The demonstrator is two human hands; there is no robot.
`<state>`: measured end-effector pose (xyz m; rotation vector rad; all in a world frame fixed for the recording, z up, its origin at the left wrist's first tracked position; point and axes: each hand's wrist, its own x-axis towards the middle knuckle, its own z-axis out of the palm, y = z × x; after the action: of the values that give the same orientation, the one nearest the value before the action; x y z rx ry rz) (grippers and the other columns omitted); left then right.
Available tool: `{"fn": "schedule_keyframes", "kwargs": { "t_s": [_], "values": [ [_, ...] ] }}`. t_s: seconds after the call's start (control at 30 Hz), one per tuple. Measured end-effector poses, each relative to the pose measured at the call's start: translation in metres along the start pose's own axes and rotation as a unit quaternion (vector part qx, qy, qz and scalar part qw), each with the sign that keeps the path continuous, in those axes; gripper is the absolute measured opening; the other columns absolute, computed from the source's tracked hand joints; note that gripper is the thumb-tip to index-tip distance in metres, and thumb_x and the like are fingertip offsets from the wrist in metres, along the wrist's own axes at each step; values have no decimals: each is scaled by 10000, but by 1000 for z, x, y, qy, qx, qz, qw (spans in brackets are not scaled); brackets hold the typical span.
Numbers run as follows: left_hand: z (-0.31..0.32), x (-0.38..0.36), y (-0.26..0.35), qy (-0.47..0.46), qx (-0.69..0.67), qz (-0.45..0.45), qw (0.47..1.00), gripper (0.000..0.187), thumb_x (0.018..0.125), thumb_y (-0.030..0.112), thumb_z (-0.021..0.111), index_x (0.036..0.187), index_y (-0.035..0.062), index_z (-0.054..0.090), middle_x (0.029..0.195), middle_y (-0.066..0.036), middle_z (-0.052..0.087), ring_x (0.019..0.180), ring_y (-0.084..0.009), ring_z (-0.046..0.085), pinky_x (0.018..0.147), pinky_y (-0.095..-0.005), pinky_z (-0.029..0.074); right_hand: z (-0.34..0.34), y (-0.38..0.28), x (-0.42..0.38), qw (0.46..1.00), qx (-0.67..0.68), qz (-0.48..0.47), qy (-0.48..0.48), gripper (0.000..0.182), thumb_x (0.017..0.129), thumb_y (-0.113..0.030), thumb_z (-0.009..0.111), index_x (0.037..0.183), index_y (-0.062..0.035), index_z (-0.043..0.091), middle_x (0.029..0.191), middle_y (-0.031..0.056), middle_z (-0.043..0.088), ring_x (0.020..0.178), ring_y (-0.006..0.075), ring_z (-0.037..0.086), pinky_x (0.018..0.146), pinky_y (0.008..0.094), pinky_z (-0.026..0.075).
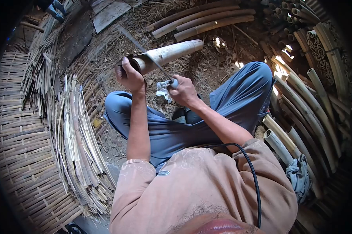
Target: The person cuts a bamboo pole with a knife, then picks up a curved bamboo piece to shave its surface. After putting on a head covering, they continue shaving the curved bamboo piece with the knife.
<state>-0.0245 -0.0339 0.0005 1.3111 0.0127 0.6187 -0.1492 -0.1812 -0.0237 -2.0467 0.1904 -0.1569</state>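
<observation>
The bamboo tube (172, 54) has a smooth, hard, faintly shiny skin, pale and mottled. The long blade (132, 39) is grey metal, dull rather than mirror-bright; its pale handle (174, 83) looks smooth, the material unclear. Trousers (238, 91) and shirt (191, 163) are soft matt cloth, creased; the cable (254, 175) is smooth black with a slight sheen. Split strips (76, 136) look dry and rough, the woven panel (25, 156) coarse and ridged, the ground (207, 76) fibrous with straw.

The earthen floor (201, 80), littered with dry straw (160, 11), bears split bamboo strips (76, 132), bamboo poles (215, 25) and a flat board (110, 16).
</observation>
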Motion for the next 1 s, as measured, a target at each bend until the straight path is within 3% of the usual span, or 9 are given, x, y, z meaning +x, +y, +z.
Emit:
{"fn": "schedule_keyframes", "kwargs": {
  "t_s": [0.13, 0.2, 0.3, 0.4, 0.67, 0.73, 0.8, 0.93, 1.0],
  "values": [
    [-2, -1, -4, 13, -83, 28, 996, 200, 983, 206, 583, 930, 17, 622, 891, -110, 698, 813, -184, 648, 779, -331, 526, 13, 45, 14, 995, -80, -10, 66, 187, 794, -182, 644, 915, -40, 652, 834, 223, 684, 794, 416, 665, 718, 445, 555],
    [-11, 4, -17, 46, -91, -10, 995, 182, 984, 191, 576, 936, 19, 610, 907, -134, 694, 823, -193, 655, 791, -344, 529, 5, 52, 16, 992, -89, 73, 55, 193, 801, -194, 635, 901, -30, 654, 832, 215, 693, 769, 394, 678, 711, 452, 556],
    [-6, 3, -8, -20, -107, 10, 994, 179, 989, 183, 572, 949, 14, 617, 903, -123, 692, 833, -192, 658, 802, -346, 527, -3, 41, 13, 993, -26, 109, 25, 179, 802, -181, 633, 873, -18, 649, 788, 176, 696, 706, 340, 669, 681, 431, 544],
    [-5, -5, 9, -86, -69, 42, 993, 148, 985, 152, 574, 963, 10, 608, 901, -114, 678, 838, -203, 666, 807, -355, 536, -2, 4, 2, 997, 0, -70, 36, 139, 781, -128, 633, 856, -12, 620, 714, 185, 630, 639, 360, 606, 623, 425, 500],
    [0, -8, 15, -103, -147, 26, 983, 79, 980, 88, 556, 976, 10, 548, 883, -124, 639, 838, -284, 704, 798, -402, 558, -18, 64, 17, 991, -82, 95, 56, 238, 804, -213, 622, 910, -3, 654, 848, 246, 680, 798, 426, 672, 761, 490, 551],
    [4, -8, 19, -113, -119, 26, 986, 122, 971, 134, 567, 1004, 17, 557, 905, -124, 654, 852, -280, 700, 797, -402, 561, -16, 31, 2, 994, -50, -6, 92, 228, 794, -204, 629, 917, -14, 656, 800, 226, 681, 762, 433, 669, 739, 481, 551],
    [2, -11, 13, -113, -86, 29, 989, 148, 967, 161, 571, 1018, 23, 562, 915, -131, 669, 862, -277, 699, 800, -401, 562, -15, 11, -3, 999, -3, -37, 8, 223, 789, -201, 635, 925, -25, 651, 809, 237, 673, 795, 444, 659, 744, 500, 541],
    [-6, -4, 12, -80, 20, 146, 986, 86, 980, 128, 568, 971, 43, 563, 864, -118, 685, 818, -240, 697, 787, -357, 532, -8, 50, 10, 997, -54, 24, 52, 229, 789, -221, 646, 928, -40, 663, 815, 236, 677, 806, 449, 659, 749, 508, 540],
    [-4, -1, 2, -39, -155, 9, 987, 106, 976, 146, 573, 948, 44, 565, 845, -113, 679, 808, -235, 692, 775, -352, 525, -2, 70, 16, 993, -60, 74, 63, 221, 796, -224, 637, 930, -52, 676, 815, 195, 701, 790, 436, 672, 750, 490, 552]
  ]
}}
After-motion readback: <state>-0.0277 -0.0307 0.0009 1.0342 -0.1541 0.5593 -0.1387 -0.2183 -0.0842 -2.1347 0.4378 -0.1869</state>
